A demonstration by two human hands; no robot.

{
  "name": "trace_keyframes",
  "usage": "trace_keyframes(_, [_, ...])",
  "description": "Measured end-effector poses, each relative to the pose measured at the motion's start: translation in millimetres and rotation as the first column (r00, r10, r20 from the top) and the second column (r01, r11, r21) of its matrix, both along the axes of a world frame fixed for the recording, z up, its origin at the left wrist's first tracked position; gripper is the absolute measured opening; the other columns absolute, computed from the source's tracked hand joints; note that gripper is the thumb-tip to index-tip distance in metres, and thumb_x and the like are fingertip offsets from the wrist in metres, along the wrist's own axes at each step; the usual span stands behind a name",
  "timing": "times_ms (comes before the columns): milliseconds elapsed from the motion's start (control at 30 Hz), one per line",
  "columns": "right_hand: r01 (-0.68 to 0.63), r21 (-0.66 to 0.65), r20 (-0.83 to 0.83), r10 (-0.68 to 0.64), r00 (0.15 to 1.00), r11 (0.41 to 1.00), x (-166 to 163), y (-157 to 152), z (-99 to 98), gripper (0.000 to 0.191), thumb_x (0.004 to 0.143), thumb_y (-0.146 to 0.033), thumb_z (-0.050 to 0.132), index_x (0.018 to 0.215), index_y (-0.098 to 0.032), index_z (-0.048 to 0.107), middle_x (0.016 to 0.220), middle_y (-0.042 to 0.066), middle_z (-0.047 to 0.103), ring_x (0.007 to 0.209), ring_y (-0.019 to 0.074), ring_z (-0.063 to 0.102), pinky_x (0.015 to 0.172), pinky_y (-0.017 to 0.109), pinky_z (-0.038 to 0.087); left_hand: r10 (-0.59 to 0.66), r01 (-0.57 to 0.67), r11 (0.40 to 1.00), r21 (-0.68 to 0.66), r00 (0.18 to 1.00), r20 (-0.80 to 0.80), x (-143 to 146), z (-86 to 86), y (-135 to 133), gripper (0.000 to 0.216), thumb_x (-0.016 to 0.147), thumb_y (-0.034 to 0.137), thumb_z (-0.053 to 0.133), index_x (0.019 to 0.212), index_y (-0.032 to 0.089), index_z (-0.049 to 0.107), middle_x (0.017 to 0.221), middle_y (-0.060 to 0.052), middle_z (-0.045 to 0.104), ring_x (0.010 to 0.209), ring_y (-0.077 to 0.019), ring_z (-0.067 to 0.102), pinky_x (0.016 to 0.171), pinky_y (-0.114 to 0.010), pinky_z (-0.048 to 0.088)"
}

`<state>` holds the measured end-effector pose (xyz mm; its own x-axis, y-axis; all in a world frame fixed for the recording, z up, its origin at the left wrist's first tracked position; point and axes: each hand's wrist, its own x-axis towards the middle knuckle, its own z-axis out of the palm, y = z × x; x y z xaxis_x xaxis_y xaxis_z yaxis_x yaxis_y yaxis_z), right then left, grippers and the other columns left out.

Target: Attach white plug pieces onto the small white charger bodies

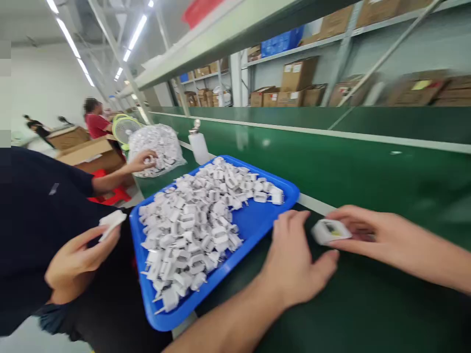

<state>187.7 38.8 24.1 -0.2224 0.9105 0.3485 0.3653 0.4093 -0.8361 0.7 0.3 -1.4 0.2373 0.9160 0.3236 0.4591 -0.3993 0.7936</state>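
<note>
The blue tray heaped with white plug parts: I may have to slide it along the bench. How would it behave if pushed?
The blue tray looks rigid, so it would probably slide whole. The white plug parts are heaped loosely above its low rim, so some could spill.

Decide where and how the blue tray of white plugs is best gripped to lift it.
Grip the blue tray by its raised rim at two opposite edges, coming in from the sides. The white plugs are heaped loose, so it probably needs both hands to stay level.
</note>
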Motion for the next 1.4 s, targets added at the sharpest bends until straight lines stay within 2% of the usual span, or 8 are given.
trace_keyframes(267, [0.0, -0.076, 0.218, 0.017, 0.976, 0.997, -14.5, -5.8, 29.8, 0.031, 0.089, -0.052, 0.066, 0.102, -0.024, 0.069, 0.092, 0.008, 0.071, 0.085, 0.0272, 0.068, 0.075, 0.039, 0.057, -0.061, 0.062, 0.998, 0.001, 0.981, -0.186, 3.6, -9.2, -0.2, 0.032, 0.097, 0.024, 0.063, 0.127, 0.021, 0.053, 0.124, -0.007, 0.058, 0.112, -0.0282, 0.049, 0.099, -0.047, 0.048])
trace_keyframes(400, [-0.068, 0.067, 0.468, 0.029, 0.883, 0.995, -58.8, 10.7, 47.1, 0.017, 0.096, -0.029, 0.054, 0.106, -0.024, 0.066, 0.103, 0.006, 0.07, 0.09, 0.0232, 0.066, 0.08, 0.036, 0.054, -0.068, 0.058, 0.997, -0.052, 0.972, -0.225, 7.3, -8.7, -1.1, 0.041, 0.09, 0.035, 0.073, 0.125, 0.022, 0.054, 0.122, -0.007, 0.061, 0.111, -0.0311, 0.053, 0.097, -0.054, 0.047])
trace_keyframes(533, [-0.069, 0.176, 0.743, -0.086, 0.663, 0.982, -115.2, 40.6, 39.1, 0.011, 0.095, -0.016, 0.057, 0.103, -0.016, 0.065, 0.112, 0.014, 0.064, 0.108, 0.0306, 0.06, 0.093, 0.043, 0.049, -0.091, 0.088, 0.995, -0.036, 0.992, -0.088, 4.9, -5.4, -3.0, 0.062, 0.082, 0.035, 0.078, 0.136, 0.023, 0.048, 0.144, -0.011, 0.048, 0.134, -0.0354, 0.042, 0.111, -0.054, 0.04])
trace_keyframes(700, [-0.04, 0.134, 0.758, -0.076, 0.647, 0.99, -138.7, 64.4, 25.3, 0.013, 0.084, -0.012, 0.073, 0.089, -0.017, 0.061, 0.107, 0.014, 0.063, 0.108, 0.0334, 0.059, 0.093, 0.044, 0.048, -0.134, 0.134, 0.99, -0.038, 0.991, 0.02, -3.3, -1.7, -3.8, 0.055, 0.08, 0.026, 0.074, 0.13, 0.022, 0.053, 0.141, -0.01, 0.05, 0.132, -0.0326, 0.044, 0.117, -0.047, 0.037])
trace_keyframes(867, [0.045, 0.109, 0.636, -0.105, 0.765, 0.993, -90.2, 21.4, 43.7, 0.014, 0.097, -0.028, 0.063, 0.102, -0.022, 0.052, 0.109, 0.005, 0.063, 0.097, 0.0209, 0.065, 0.086, 0.034, 0.053, -0.18, 0.173, 0.977, -0.124, 0.983, -0.044, -5.6, -1.1, -3.7, 0.045, 0.08, 0.027, 0.079, 0.12, 0.024, 0.058, 0.129, -0.006, 0.057, 0.12, -0.0293, 0.053, 0.107, -0.045, 0.042])
trace_keyframes(1033, [0.067, -0.239, 0.033, -0.061, 0.998, 0.969, -15.6, -54.4, 35.5, 0.034, 0.089, -0.044, 0.074, 0.1, -0.025, 0.048, 0.104, 0.003, 0.067, 0.086, 0.021, 0.069, 0.077, 0.036, 0.058, -0.211, 0.191, 0.972, -0.137, 0.965, -0.157, -4.8, -0.2, -7.9, 0.032, 0.08, 0.036, 0.083, 0.099, 0.023, 0.061, 0.105, 0.0, 0.061, 0.103, -0.0233, 0.059, 0.092, -0.04, 0.039])
trace_keyframes(1233, [0.028, -0.435, -0.331, -0.188, 0.925, 0.9, 23.1, -94.2, -11.0, 0.041, 0.08, -0.038, 0.085, 0.098, -0.024, 0.051, 0.093, 0.001, 0.066, 0.082, 0.0204, 0.07, 0.081, 0.038, 0.058, -0.271, 0.234, 0.953, -0.193, 0.942, -0.196, -3.1, 2.2, -15.7, 0.037, 0.078, 0.04, 0.085, 0.094, 0.022, 0.057, 0.089, 0.006, 0.065, 0.085, -0.0178, 0.058, 0.083, -0.033, 0.033])
trace_keyframes(1400, [-0.148, -0.47, -0.513, -0.132, 0.848, 0.87, 15.6, -86.7, -14.6, 0.035, 0.079, -0.037, 0.087, 0.102, -0.022, 0.065, 0.11, 0.005, 0.067, 0.108, 0.0242, 0.068, 0.105, 0.045, 0.052, -0.228, 0.16, 0.964, -0.21, 0.907, -0.354, 0.4, 1.2, -19.6, 0.045, 0.079, 0.051, 0.082, 0.092, 0.022, 0.05, 0.078, 0.004, 0.061, 0.078, -0.0207, 0.049, 0.072, -0.029, 0.032])
